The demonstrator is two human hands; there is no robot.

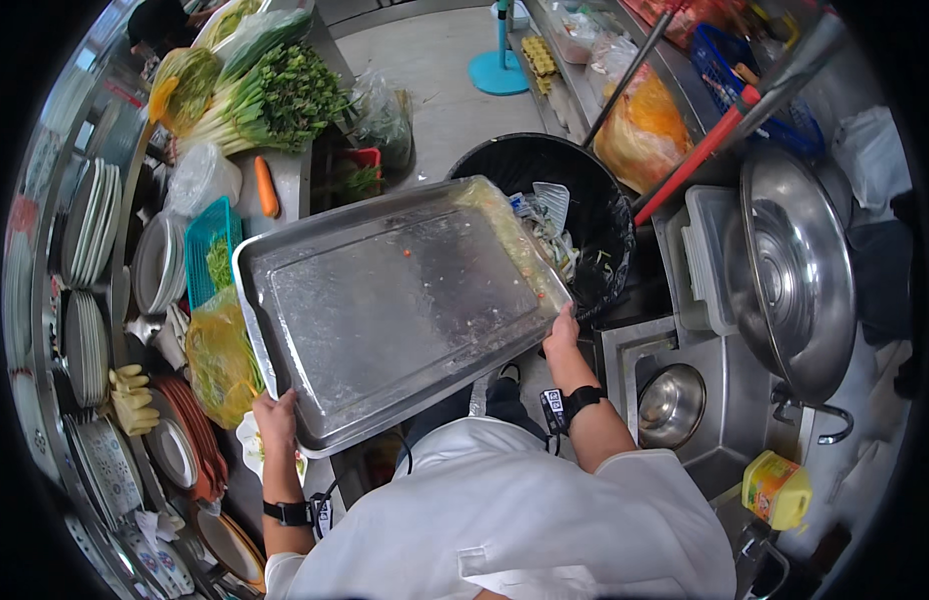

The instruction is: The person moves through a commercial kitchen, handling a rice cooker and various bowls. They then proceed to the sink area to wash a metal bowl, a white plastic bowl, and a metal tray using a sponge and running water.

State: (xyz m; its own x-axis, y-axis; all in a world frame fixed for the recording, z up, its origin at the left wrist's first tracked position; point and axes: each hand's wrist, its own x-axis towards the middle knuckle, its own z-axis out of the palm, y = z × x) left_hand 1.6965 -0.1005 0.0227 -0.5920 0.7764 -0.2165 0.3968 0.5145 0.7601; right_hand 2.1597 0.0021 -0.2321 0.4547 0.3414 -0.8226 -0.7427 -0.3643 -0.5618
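Note:
A large rectangular metal tray (pixel 374 277) is held between both hands in front of the body. My left hand (pixel 277 416) grips its near left corner, and my right hand (pixel 562 330) grips the near right corner. Pale liquid with food bits has gathered along the tray's right side, and a small orange scrap lies near its middle. The tray's right end overlaps the rim of a round black bin (pixel 611 195) lined with a black bag. Crumpled wrappers and vegetable scraps (pixel 558 232) show inside the bin.
On the left counter lie green leafy vegetables (pixel 284 105), a carrot (pixel 266 187) and a teal basket (pixel 213 251). Plate stacks (pixel 93 225) fill the left shelves. A sink holding a steel bowl (pixel 671 405) is at right, beneath a large steel basin (pixel 798 277). A red-gripped pole (pixel 697 157) slants beside the bin.

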